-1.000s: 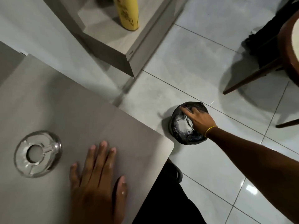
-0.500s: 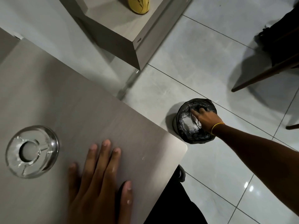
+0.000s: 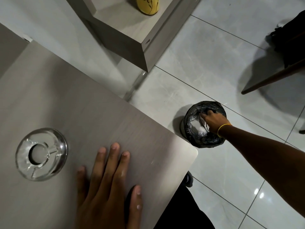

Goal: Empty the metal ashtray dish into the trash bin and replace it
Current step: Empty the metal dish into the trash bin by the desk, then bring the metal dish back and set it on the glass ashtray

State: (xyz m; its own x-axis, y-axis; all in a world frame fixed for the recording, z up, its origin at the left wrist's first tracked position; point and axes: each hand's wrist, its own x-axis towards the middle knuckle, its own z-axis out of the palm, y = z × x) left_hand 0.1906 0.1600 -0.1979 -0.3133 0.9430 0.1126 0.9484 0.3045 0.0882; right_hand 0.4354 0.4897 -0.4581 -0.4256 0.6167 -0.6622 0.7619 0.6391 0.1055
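View from my head, looking down. My left hand (image 3: 107,187) lies flat, palm down, on the table (image 3: 82,113), fingers spread and holding nothing; the thumb sits near the table's rounded corner. A glass ring (image 3: 41,153) with notched rim stands on the table to the left of that hand, apart from it; its centre hole shows the tabletop, with no dish in it. My right arm reaches down past the table corner to the bin (image 3: 204,124), which stands on the tiled floor (image 3: 198,71) and is lined with a black bag. My right hand (image 3: 214,122), a yellow band (image 3: 222,129) at the wrist, is over the bin's mouth with the fingers curled downward into it. A pale, shiny round shape shows just beside and under those fingers; I cannot tell whether it is the dish, nor whether the hand grips it. A low shelf unit (image 3: 140,35) stands on the floor beyond the table, carrying a yellow bottle (image 3: 147,5). A dark chair leg (image 3: 272,78) crosses the upper right.
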